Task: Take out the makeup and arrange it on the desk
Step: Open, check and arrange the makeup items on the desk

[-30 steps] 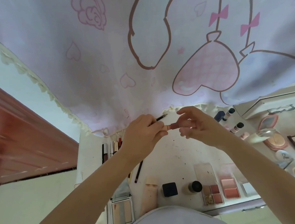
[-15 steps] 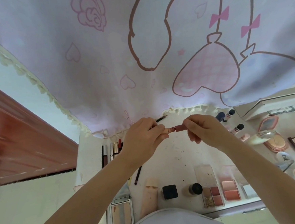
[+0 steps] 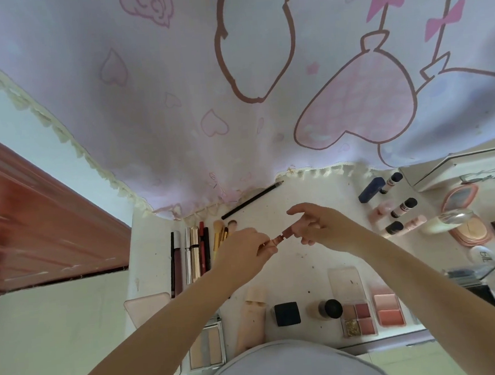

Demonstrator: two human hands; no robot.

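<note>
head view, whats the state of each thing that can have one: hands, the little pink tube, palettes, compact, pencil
left hand: grips one end of the small pink tube
right hand: pinches its other end
small pink tube: held above the desk
four-pan palette: lid open
blush palette: lid open
pink compact: open, mirror up
black pencil: lying flat on desk

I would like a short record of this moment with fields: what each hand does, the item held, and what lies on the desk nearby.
left hand: pinches one end of the small pink lip tube
right hand: grips the other end of the tube, index finger raised
tube position: held above the desk, not resting on it
far side of desk: black pencil lying alone near the curtain fringe
left row: brushes
near edge: black square compact, blush palette
</note>
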